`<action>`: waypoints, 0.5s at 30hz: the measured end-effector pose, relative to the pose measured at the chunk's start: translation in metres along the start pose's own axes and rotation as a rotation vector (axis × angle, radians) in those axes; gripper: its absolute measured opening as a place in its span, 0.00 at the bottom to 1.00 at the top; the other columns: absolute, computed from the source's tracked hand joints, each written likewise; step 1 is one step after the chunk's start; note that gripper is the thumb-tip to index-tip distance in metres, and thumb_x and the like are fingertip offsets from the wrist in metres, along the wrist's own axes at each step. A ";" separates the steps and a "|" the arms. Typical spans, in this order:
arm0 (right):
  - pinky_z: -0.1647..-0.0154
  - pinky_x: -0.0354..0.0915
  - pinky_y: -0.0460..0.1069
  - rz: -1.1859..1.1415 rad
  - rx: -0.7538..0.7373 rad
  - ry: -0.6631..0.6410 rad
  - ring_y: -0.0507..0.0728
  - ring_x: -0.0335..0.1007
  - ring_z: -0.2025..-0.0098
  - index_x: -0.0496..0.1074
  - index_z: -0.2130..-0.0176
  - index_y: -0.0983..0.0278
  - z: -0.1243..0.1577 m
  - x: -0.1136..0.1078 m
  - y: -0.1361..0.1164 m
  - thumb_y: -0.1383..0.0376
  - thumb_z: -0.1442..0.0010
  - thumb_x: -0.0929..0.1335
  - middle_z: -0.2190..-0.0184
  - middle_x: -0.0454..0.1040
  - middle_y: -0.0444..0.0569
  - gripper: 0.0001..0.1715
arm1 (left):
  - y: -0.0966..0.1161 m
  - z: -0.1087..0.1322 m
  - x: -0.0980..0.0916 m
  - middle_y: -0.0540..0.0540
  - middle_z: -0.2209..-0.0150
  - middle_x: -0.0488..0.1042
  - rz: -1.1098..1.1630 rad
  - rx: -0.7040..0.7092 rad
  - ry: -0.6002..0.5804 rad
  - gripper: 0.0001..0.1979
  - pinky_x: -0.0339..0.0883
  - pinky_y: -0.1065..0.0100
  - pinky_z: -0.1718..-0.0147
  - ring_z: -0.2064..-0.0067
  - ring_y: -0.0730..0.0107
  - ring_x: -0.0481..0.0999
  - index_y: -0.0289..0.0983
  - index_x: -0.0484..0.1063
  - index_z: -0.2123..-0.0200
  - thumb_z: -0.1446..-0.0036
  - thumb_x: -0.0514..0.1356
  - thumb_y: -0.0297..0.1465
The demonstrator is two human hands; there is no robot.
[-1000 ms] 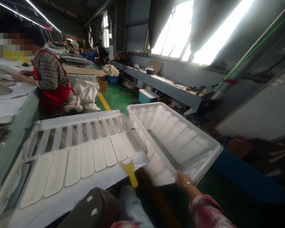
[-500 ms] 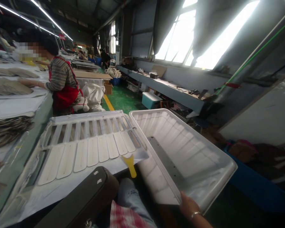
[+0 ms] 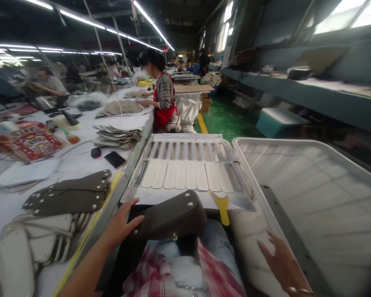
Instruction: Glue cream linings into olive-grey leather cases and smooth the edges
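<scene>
A dark grey-brown handbag (image 3: pixel 173 212) lies on its side across my lap, with small white patches at its end and a bit of metal hardware below. My left hand (image 3: pixel 123 225) is at the bag's left end, fingers spread; whether they touch it I cannot tell. Over the near side of a large white plastic bin (image 3: pixel 334 181), my right hand (image 3: pixel 278 258) has its fingers apart and holds nothing. Ahead of the bag, a row of cream rounded strips (image 3: pixel 181 175) rests on a white-covered surface. A yellow forked scraper-like piece (image 3: pixel 223 208) sits at that surface's front edge.
On the left table are dark straps (image 3: pixel 71 192), pale rounded pieces (image 3: pixel 27 247), a phone (image 3: pixel 115 159) and a stack of grey pieces (image 3: pixel 117 137). A person in a red apron (image 3: pixel 165 103) works farther along. A dark strip (image 3: pixel 299 235) lies in the bin.
My view has swung left, bringing the left table into sight. My right hand has let go of the bin's rim. My left hand has come into view by the bag.
</scene>
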State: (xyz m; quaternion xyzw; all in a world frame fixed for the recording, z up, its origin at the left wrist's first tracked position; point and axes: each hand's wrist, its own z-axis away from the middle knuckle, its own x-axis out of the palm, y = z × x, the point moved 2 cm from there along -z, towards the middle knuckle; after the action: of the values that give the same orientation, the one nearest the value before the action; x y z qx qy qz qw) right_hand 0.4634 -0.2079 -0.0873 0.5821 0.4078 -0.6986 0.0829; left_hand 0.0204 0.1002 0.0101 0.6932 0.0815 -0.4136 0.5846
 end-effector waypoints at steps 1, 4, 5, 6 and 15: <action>0.49 0.63 0.58 -0.116 -0.059 -0.058 0.64 0.67 0.51 0.60 0.49 0.66 -0.011 0.004 -0.036 0.49 0.47 0.58 0.53 0.68 0.60 0.32 | 0.004 0.005 0.002 0.41 0.42 0.59 -0.100 0.045 -0.022 0.32 0.51 0.55 0.41 0.40 0.57 0.58 0.37 0.56 0.42 0.47 0.58 0.44; 0.49 0.63 0.56 -0.327 -0.333 -0.162 0.60 0.68 0.54 0.63 0.52 0.63 -0.031 0.006 -0.149 0.52 0.42 0.57 0.55 0.70 0.55 0.24 | 0.019 0.012 0.018 0.40 0.38 0.53 -0.290 0.146 -0.099 0.38 0.47 0.55 0.39 0.37 0.56 0.51 0.37 0.51 0.39 0.49 0.59 0.45; 0.47 0.61 0.56 -0.369 -0.440 -0.152 0.59 0.67 0.52 0.63 0.51 0.63 -0.036 0.004 -0.183 0.53 0.41 0.58 0.54 0.69 0.54 0.23 | 0.022 0.013 0.023 0.41 0.38 0.52 -0.321 0.163 -0.132 0.39 0.46 0.55 0.39 0.37 0.56 0.50 0.38 0.49 0.38 0.50 0.59 0.45; 0.46 0.60 0.56 -0.399 -0.502 -0.157 0.59 0.66 0.51 0.63 0.50 0.62 -0.041 0.002 -0.212 0.54 0.41 0.59 0.53 0.69 0.53 0.23 | 0.025 0.014 0.028 0.41 0.38 0.52 -0.345 0.170 -0.161 0.41 0.45 0.54 0.39 0.37 0.55 0.50 0.38 0.49 0.38 0.51 0.60 0.45; 0.48 0.61 0.53 -0.691 -0.339 -0.728 0.59 0.66 0.51 0.71 0.57 0.62 -0.075 0.022 -0.274 0.54 0.47 0.64 0.55 0.72 0.49 0.21 | 0.025 0.003 0.029 0.43 0.42 0.58 -0.333 0.215 -0.178 0.47 0.52 0.60 0.42 0.42 0.58 0.59 0.40 0.51 0.39 0.62 0.67 0.40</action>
State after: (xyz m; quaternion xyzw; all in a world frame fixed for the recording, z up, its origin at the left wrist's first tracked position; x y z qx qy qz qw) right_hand 0.3500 0.0292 0.0237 0.1122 0.6279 -0.7663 0.0770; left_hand 0.0527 0.0788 0.0098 0.6892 0.0985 -0.5704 0.4358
